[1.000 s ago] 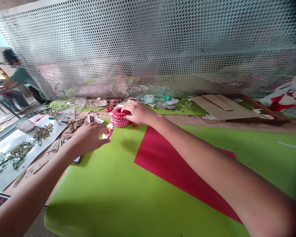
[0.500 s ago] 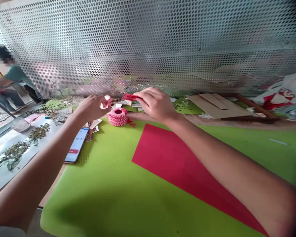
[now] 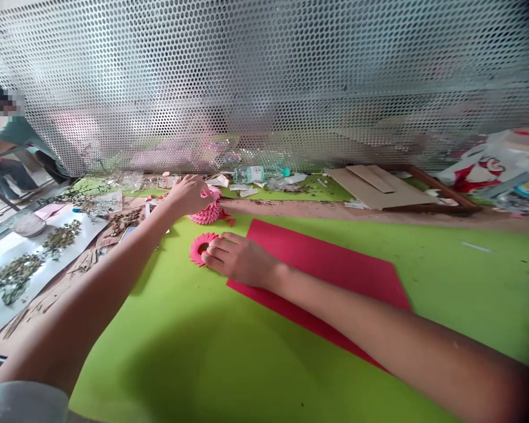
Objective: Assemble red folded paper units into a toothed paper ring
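Observation:
In the head view, a pink ring stack (image 3: 206,212) of pointed folded-paper pieces stands near the far edge of the green mat (image 3: 171,329). My left hand (image 3: 188,196) is at its top, fingers closed on a pink paper ring (image 3: 212,192) that rests on or just over the stack; the fingers partly hide it. Nearer to me lies a flat red paper ring (image 3: 197,249) with a toothed rim. My right hand (image 3: 242,258) grips its right side, fingertips at the centre hole. Beneath my right wrist lies a red paper sheet (image 3: 335,264).
Small red scraps (image 3: 229,218) lie beside the stack. A phone (image 3: 127,234) is mostly behind my left forearm. Dried plants (image 3: 24,273) cover white paper at left. Behind are a plastic bottle (image 3: 253,174), cardboard (image 3: 374,188) and a perforated metal panel (image 3: 264,76). A person sits far left.
My left hand has brought the pink ring right to the stack's top. My right hand has come down toward me, and its red paper piece now lies flat at the mat as a ring.

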### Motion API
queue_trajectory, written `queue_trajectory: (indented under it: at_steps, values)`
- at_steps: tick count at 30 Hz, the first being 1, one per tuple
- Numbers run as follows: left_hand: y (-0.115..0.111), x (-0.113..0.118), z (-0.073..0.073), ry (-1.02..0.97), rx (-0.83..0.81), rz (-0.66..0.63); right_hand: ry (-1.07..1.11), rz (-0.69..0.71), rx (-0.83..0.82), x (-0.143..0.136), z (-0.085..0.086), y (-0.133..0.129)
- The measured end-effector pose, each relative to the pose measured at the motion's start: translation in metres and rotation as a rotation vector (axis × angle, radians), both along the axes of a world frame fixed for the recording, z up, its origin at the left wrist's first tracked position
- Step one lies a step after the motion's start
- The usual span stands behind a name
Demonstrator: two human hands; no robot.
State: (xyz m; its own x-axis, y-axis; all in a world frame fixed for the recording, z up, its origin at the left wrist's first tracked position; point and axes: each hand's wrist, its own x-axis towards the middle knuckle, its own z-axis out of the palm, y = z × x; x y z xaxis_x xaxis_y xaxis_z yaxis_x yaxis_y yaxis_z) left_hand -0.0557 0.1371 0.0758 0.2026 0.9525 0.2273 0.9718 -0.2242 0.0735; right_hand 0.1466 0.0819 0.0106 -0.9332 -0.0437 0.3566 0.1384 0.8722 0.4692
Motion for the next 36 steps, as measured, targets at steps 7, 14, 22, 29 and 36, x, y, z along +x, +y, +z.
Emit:
queue_trajectory:
  at_steps: [7, 14, 22, 29, 36]
  values:
    - [0.006, -0.009, -0.005, 0.034, -0.002, -0.023, -0.067, -0.140, -0.200, -0.011, 0.007, -0.002]
    - [-0.025, -0.009, 0.006, -0.077, 0.144, -0.043, 0.063, -0.220, -0.601, 0.002, 0.016, 0.005]
    - [-0.115, 0.011, -0.025, 0.001, -0.134, -0.142, 0.223, -0.443, -0.621, 0.017, 0.003, 0.071]
    - [-0.117, 0.010, -0.050, 0.102, -0.041, -0.222, 0.319, -0.466, -0.657, 0.027, 0.000, 0.072]
    - [-0.118, 0.001, -0.050, -0.076, -0.077, -0.287, 0.517, -0.513, -1.022, 0.058, 0.019, 0.031]
